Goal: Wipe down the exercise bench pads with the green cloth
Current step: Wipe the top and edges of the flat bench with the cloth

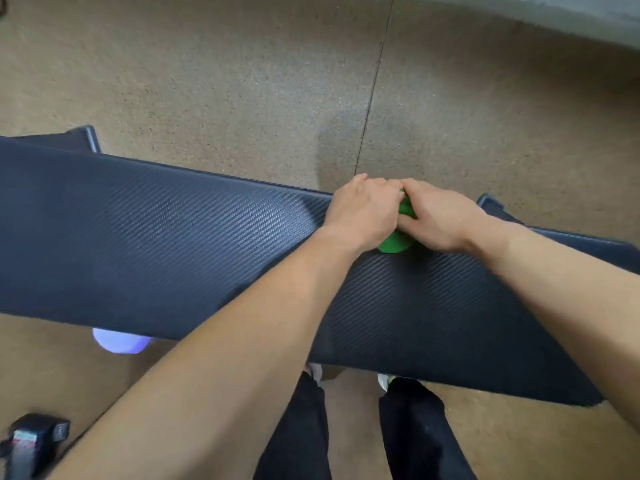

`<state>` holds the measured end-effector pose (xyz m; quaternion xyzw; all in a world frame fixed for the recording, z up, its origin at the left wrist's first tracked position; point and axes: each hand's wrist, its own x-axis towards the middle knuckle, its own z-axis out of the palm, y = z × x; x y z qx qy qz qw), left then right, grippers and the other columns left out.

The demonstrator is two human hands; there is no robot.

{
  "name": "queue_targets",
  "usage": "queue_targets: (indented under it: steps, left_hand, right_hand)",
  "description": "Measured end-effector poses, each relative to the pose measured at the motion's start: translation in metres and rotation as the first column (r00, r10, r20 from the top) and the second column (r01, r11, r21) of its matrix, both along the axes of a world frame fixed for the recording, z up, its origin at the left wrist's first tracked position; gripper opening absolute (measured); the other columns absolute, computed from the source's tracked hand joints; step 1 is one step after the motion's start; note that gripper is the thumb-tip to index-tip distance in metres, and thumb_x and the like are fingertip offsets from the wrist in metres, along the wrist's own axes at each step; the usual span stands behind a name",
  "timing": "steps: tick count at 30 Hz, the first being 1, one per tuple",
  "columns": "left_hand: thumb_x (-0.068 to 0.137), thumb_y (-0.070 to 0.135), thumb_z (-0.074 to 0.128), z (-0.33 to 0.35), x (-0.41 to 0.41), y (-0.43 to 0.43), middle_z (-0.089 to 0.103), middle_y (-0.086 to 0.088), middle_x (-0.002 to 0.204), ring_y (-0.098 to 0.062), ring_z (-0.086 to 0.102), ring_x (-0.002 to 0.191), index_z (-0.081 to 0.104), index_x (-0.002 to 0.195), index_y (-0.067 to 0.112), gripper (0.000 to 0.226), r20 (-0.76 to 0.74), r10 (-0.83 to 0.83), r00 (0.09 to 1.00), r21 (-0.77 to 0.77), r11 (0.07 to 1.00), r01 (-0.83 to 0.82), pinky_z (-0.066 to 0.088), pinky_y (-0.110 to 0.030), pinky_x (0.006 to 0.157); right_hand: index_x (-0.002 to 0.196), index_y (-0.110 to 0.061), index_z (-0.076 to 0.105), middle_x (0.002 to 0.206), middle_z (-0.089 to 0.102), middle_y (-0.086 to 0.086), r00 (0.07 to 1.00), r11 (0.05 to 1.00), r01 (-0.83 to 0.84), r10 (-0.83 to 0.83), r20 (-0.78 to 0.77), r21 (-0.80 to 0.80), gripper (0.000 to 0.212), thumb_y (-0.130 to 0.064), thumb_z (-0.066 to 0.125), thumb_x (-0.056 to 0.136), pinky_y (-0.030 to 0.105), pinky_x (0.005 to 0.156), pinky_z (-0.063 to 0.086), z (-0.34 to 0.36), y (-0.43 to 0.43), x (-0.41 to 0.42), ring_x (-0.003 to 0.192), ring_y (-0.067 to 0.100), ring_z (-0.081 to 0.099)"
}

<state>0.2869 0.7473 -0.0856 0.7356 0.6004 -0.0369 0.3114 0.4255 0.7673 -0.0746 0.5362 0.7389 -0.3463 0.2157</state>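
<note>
A long black bench pad point(156, 237) with a woven texture runs across the view from left to right. Near its far edge lies the green cloth point(394, 242), bunched up and mostly covered by both hands. My left hand point(363, 211) lies over the cloth's left part, fingers curled down onto it. My right hand point(438, 216) covers the right part, fingers curled over the cloth and touching the left hand. Only a small green patch shows below and between the hands.
Speckled tan floor point(225, 81) surrounds the bench. A pale lilac object point(119, 341) pokes out beneath the pad's near edge at left. A dark dumbbell-like object point(31, 441) sits at the bottom left. My dark trouser legs point(412, 431) stand against the bench's near side.
</note>
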Motion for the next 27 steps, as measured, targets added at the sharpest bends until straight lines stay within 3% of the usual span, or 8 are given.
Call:
queue_targets:
  steps: [4,7,9,13,17,22,27]
  left_hand:
    - [0.103,0.029,0.032,0.004,-0.067,0.000,0.068,-0.012,0.115,-0.037,0.056,0.118,0.058,0.111,0.019,0.029,-0.078,0.042,0.996,-0.036,0.998,-0.045,0.038,-0.043,0.109]
    - [0.102,0.030,0.035,0.009,-0.091,-0.005,0.070,-0.013,0.108,-0.040,0.060,0.104,0.058,0.103,0.019,0.026,-0.113,0.071,0.991,0.002,0.997,-0.071,0.048,-0.045,0.090]
    - [0.101,0.029,0.038,0.011,-0.069,-0.004,0.070,-0.012,0.109,-0.039,0.061,0.102,0.061,0.106,0.021,0.025,-0.098,0.094,0.991,0.025,0.995,-0.092,0.046,-0.044,0.081]
    - [0.102,0.030,0.038,0.007,0.030,0.000,0.070,-0.010,0.113,-0.037,0.061,0.105,0.062,0.115,0.024,0.029,-0.073,0.121,0.990,-0.018,0.992,-0.122,0.044,-0.040,0.080]
    - [0.103,0.030,0.036,0.005,0.118,0.004,0.070,-0.009,0.113,-0.035,0.062,0.106,0.061,0.116,0.023,0.029,-0.027,-0.017,0.999,-0.042,0.999,0.016,0.044,-0.040,0.078]
    - [0.103,0.037,0.032,0.004,0.070,0.011,0.070,-0.012,0.113,-0.038,0.062,0.106,0.057,0.121,0.029,0.032,-0.135,-0.127,0.983,-0.045,0.991,0.122,0.047,-0.041,0.079]
    - [0.102,0.032,0.035,0.013,0.025,0.008,0.071,-0.017,0.105,-0.042,0.062,0.097,0.061,0.114,0.024,0.030,-0.193,-0.056,0.980,-0.031,0.998,0.051,0.047,-0.044,0.076]
  right_hand:
    - [0.131,-0.012,0.041,0.140,0.049,0.016,0.996,0.999,-0.012,0.015,-0.087,0.037,0.045,-0.039,0.044,0.096,0.045,0.099,0.040,-0.011,-0.003,-0.065,0.121,0.040,0.055]
    - [0.130,-0.010,0.040,0.138,0.050,0.017,0.992,0.995,-0.049,0.059,-0.115,0.085,0.041,-0.034,0.040,0.097,0.044,0.099,0.038,-0.014,-0.004,-0.092,0.121,0.039,0.054]
    - [0.130,-0.011,0.041,0.137,0.051,0.015,0.993,0.992,-0.056,0.067,-0.100,0.114,0.043,-0.039,0.038,0.098,0.045,0.102,0.036,-0.015,-0.004,-0.071,0.123,0.036,0.053]
    - [0.129,-0.012,0.042,0.138,0.052,0.013,0.999,0.996,0.007,-0.002,-0.051,0.094,0.045,-0.045,0.036,0.099,0.044,0.103,0.035,-0.010,-0.009,0.022,0.125,0.030,0.052]
    - [0.128,-0.011,0.042,0.137,0.055,0.013,0.997,0.996,0.038,-0.043,0.071,0.081,0.046,-0.047,0.035,0.099,0.044,0.101,0.037,0.003,-0.017,0.110,0.123,0.032,0.054]
    - [0.124,-0.008,0.046,0.127,0.060,0.016,0.999,0.993,0.026,-0.030,0.034,0.119,0.040,-0.037,0.040,0.097,0.042,0.097,0.038,-0.007,-0.017,0.068,0.114,0.035,0.059]
    - [0.130,-0.010,0.043,0.134,0.056,0.012,0.998,0.993,0.010,-0.003,-0.056,0.118,0.042,-0.033,0.038,0.096,0.045,0.111,0.026,-0.013,-0.017,0.019,0.123,0.030,0.053]
